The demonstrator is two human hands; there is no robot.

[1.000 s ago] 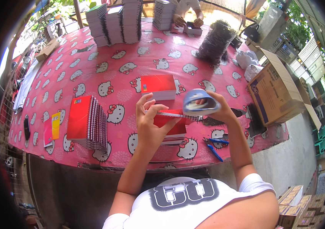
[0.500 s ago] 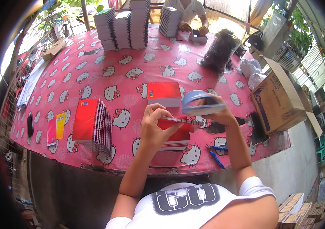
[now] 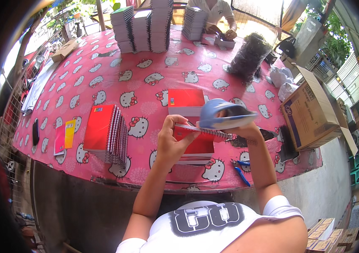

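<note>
Notebook (image 3: 208, 131), nearly edge-on between both hands above a red pile (image 3: 198, 145): left hand (image 3: 170, 142) pinches one end; right hand (image 3: 246, 130) grips a blue tool (image 3: 223, 122) by the coil (image 3: 221, 135), contact unclear. Best keep the pinch firm, coil level, fingertips clear. Beyond lies another pile (image 3: 186, 98).

spiral notebook (image 3: 209, 131) | edge-on | blue looped object (image 3: 219, 123) | blurred, perhaps touching notebook

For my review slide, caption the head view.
Left hand holding a spiral-bound notebook, right hand gripping a blue handheld object, red notebooks stacked on a pink tablecloth.
</note>
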